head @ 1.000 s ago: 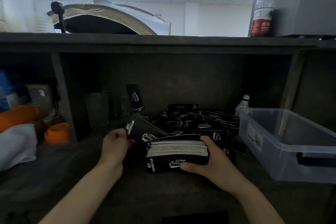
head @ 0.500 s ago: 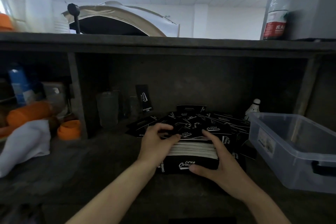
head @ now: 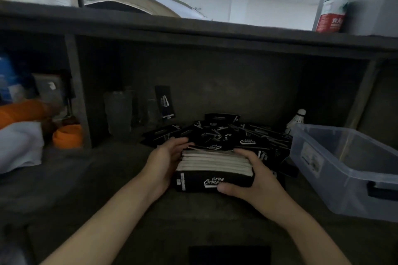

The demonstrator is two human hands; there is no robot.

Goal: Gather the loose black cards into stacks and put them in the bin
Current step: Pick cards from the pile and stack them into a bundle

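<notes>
A thick stack of black cards (head: 213,170) with white edges stands on its long side on the dark shelf. My left hand (head: 165,161) holds its left end, fingers curled over the top. On the right end, my right hand (head: 252,180) grips the stack, thumb across the front face. Behind the stack lies a loose pile of black cards (head: 243,135). One single card (head: 164,103) leans upright against the back wall. A clear plastic bin (head: 344,170) sits to the right, with no cards visible inside.
A shuttlecock (head: 296,119) stands behind the bin. Clear cups (head: 118,112) stand at the back left. Past a shelf divider (head: 76,92) lie orange items (head: 67,135) and a white cloth (head: 19,144). A bottle (head: 331,0) stands on the upper shelf. A black card (head: 229,254) lies at the front edge.
My left hand brought a few loose cards from the left onto the stack and now holds its left end. The right hand kept its grip on the stack.
</notes>
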